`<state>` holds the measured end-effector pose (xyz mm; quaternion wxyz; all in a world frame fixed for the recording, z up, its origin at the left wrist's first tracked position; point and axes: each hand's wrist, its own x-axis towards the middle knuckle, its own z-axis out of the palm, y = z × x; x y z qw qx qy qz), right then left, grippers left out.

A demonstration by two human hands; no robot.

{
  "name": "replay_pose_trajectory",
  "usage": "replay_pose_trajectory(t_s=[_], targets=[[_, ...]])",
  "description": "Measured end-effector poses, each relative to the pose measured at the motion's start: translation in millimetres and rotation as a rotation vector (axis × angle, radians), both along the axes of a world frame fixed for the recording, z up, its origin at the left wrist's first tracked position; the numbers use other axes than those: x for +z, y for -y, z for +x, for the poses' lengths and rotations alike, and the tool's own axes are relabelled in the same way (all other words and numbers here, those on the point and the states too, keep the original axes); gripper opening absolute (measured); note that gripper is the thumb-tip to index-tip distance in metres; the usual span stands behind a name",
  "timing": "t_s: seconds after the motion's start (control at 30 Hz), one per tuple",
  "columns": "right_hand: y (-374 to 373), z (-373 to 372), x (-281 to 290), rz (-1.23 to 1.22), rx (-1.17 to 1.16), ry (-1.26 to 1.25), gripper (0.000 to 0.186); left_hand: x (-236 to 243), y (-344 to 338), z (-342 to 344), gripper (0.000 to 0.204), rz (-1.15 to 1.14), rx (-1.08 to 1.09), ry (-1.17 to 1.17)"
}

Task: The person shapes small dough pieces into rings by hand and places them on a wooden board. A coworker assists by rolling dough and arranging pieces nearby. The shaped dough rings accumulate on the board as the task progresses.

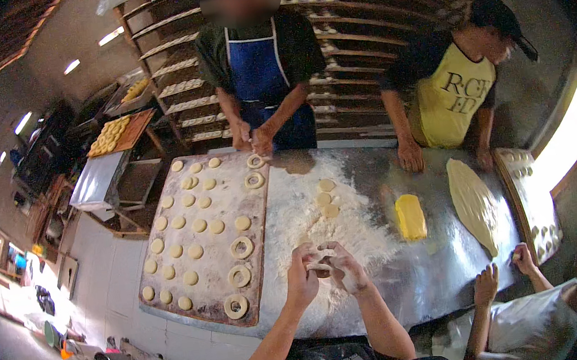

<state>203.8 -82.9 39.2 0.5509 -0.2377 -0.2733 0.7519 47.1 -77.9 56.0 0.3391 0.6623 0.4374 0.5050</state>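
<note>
My left hand point(302, 278) and my right hand point(347, 269) meet above the floured steel table, both with curled fingers. Between them they hold a pale piece of dough point(320, 255) that seems to form a ring; the fingers partly cover it. Just beyond lie several round dough pieces point(329, 211) on loose white flour point(361, 235). Left of my hands is a floured wooden board point(218, 275), carrying rows of flat dough rounds point(199, 226). Several dough rings point(239, 276) line its right side.
Across the table, one person in a blue apron point(256, 64) works at the board's far corner. Another in a yellow shirt point(449, 100) stands near a yellow block point(410, 216) and a long dough sheet point(474, 206). A third person's hand point(486, 284) is at right. Racks point(351, 40) stand behind.
</note>
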Motion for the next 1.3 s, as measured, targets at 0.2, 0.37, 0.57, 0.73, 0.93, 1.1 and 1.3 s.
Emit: replay_pose_trajectory(t_s=[0.2, 0.37, 0.57, 0.73, 0.93, 1.1, 1.3], targets=[[5.2, -29.3, 23.2, 0.239, -0.063, 1.044, 0.058, 2.8, 17.8, -1.4, 0.032, -0.432, -0.054, 0.491], [-0.5, -57.2, 25.5, -0.017, 0.018, 0.345, 0.067, -3.4, 26.9, -23.2, 0.024, -0.162, 0.202, -0.413], [-16.0, -87.9, -4.7, 0.211, 0.120, 0.486, 0.086, -7.3, 16.8, -61.1, 0.013, -0.075, 0.388, 0.032], [-29.3, -128.2, -12.8, 0.310, 0.296, -0.156, 0.072, -3.2, 11.7, -104.2, 0.015, 0.004, 0.380, -0.137], [-40.3, -190.9, -6.4, 0.241, -0.045, 0.364, 0.080, 2.5, 4.3, -162.5, 0.015, -0.122, 0.363, -0.190], [-47.7, -221.6, -12.3, 0.476, 0.066, 0.857, 0.058, -7.2, -7.4, -200.9, 0.020, -0.100, 0.287, -0.249], [-60.6, -260.6, -21.5, 0.275, -0.012, 0.599, 0.065, -10.3, -20.3, -239.3, 0.030, -0.204, 0.240, -0.197]])
